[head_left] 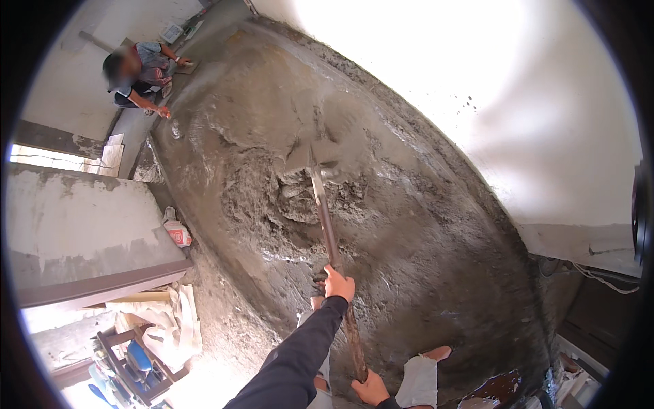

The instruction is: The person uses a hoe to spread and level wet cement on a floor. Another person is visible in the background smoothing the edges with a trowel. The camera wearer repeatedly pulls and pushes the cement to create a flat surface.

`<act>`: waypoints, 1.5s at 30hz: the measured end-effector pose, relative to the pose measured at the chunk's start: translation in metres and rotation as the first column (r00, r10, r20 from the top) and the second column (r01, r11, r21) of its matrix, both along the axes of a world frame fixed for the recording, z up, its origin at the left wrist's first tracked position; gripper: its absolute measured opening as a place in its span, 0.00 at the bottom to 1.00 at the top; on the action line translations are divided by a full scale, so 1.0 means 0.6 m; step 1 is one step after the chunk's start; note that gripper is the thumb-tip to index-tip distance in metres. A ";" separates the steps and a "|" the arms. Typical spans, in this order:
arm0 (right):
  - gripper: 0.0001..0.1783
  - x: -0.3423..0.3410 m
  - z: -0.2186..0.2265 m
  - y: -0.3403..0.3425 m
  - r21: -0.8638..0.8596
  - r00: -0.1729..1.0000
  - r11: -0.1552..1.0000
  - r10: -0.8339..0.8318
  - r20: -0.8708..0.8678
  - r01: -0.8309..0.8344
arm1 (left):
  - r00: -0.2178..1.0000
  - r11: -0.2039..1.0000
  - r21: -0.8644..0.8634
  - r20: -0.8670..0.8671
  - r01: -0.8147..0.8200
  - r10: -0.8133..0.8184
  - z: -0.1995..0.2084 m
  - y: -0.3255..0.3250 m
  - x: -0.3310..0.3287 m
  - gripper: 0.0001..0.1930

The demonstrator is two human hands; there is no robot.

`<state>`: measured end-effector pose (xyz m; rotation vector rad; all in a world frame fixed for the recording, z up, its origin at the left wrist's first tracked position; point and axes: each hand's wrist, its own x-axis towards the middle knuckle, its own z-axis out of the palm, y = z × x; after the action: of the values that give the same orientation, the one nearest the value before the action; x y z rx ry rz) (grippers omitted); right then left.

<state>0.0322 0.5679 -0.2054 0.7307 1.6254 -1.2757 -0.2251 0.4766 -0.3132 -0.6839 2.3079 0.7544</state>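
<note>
My left hand [338, 283] is closed around the middle of a long shovel handle [325, 221]. Lower down, near the bottom edge of the picture, my right hand [371, 388] grips the handle's end. The shovel blade [303, 158], coated in grey mud, lies in the wet cement mix [259, 184], so its outline is partly lost. The mix is heaped and rough around the blade, and smoother toward the far end. My light-trousered leg [417, 383] stands at its near side, with a foot [436, 353] showing.
A co-worker [139, 71] squats at the far left with a hand on a flat trowel [186, 67]. White walls [545, 136] border the right side. At left lie a red-and-white bag [178, 232], crumpled paper [174, 327] and a wooden frame [133, 365].
</note>
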 end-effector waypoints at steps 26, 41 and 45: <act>0.24 0.066 0.056 0.060 0.089 0.950 0.990 0.134 -0.283 -0.113 | 0.826 0.925 0.293 -0.437 -0.243 0.355 0.055 -0.021 0.121 0.26; 0.12 -0.394 -0.067 -0.237 -0.568 0.954 0.776 -0.152 0.257 0.276 | 0.948 0.974 -0.022 -0.237 -0.226 0.214 -0.146 -0.425 -0.313 0.31; 0.12 -0.291 -0.048 -0.188 -0.488 0.907 0.791 -0.190 0.376 0.368 | 0.973 0.982 -0.089 -0.176 -0.166 0.148 -0.078 -0.326 -0.218 0.38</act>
<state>-0.1424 0.4549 -0.2343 0.7734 0.8376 -1.6522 -0.3561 0.2813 -0.3601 -0.8891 2.4821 0.7953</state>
